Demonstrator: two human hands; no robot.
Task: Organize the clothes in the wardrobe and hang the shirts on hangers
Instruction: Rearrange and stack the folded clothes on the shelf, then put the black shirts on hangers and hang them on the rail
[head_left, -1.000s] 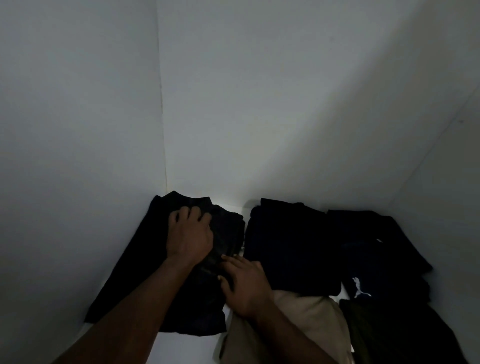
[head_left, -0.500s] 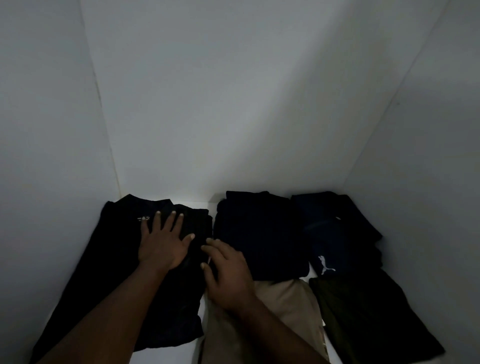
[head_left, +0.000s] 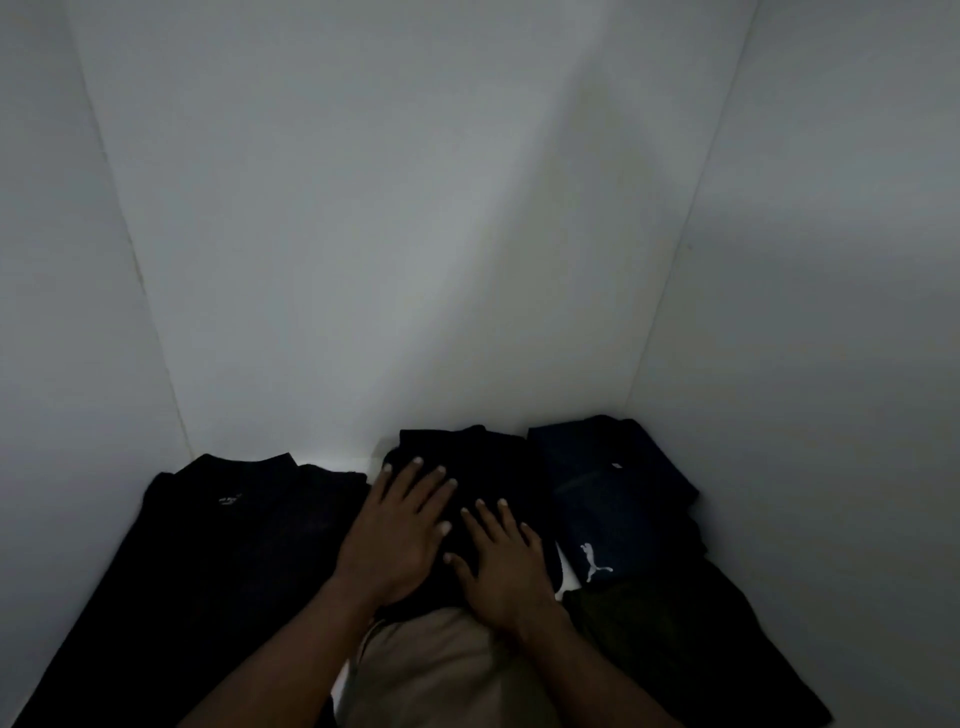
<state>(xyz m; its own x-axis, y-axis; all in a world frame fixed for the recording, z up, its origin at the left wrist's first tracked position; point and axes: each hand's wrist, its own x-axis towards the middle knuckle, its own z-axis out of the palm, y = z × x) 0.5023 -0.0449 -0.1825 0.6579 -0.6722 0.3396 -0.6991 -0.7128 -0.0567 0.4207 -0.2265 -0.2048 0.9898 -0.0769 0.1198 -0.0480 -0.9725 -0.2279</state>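
Note:
Folded clothes lie on a white wardrobe shelf (head_left: 337, 462). My left hand (head_left: 400, 530) and my right hand (head_left: 501, 558) rest flat, fingers spread, on a folded black garment (head_left: 493, 462) at the middle back. A larger black garment (head_left: 234, 551) with a small pale mark lies to the left. A navy garment (head_left: 608, 514) with a white cat logo sits at the back right. In front of the middle pile is a beige garment (head_left: 441, 670), partly under my forearms. A dark olive garment (head_left: 675, 639) lies at the front right.
White wardrobe walls close the shelf in on the left (head_left: 62, 364), at the back (head_left: 415, 234) and on the right (head_left: 831, 312). The light is dim. A narrow strip of bare shelf shows between the left and middle piles.
Both hands have moved right, off the left black garment and the beige one, onto the middle black garment. The camera has also swung right, so the left pile shows more fully.

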